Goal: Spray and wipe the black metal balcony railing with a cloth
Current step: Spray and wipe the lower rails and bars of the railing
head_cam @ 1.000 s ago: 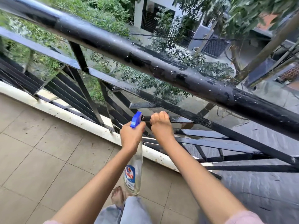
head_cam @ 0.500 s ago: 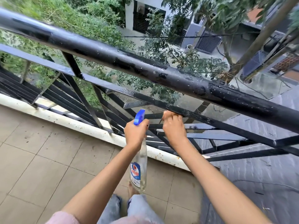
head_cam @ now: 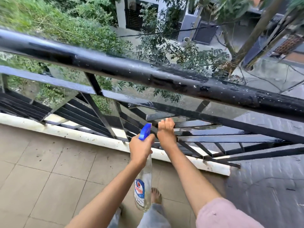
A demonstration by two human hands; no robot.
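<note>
The black metal railing (head_cam: 148, 74) runs across the view, its thick top rail wet and streaked, with thinner slats below. My left hand (head_cam: 139, 150) grips the neck of a clear spray bottle (head_cam: 143, 186) with a blue nozzle (head_cam: 145, 131), which points at the lower slats. Just to its right, my right hand (head_cam: 166, 134) curls its fingers over a wet horizontal slat (head_cam: 194, 124). No cloth shows in the view; whether one lies under the right hand's fingers I cannot tell.
Beige floor tiles (head_cam: 49, 178) lie on the left, bounded by a white curb (head_cam: 82, 135) under the railing. My feet and grey trousers (head_cam: 153, 216) show below the bottle. Beyond the railing are trees, a wet roof (head_cam: 263, 186) and a yard far below.
My right hand has shifted slightly along the lower slats and keeps its grip there. My left hand still holds the bottle beside it. The view has pulled back a little.
</note>
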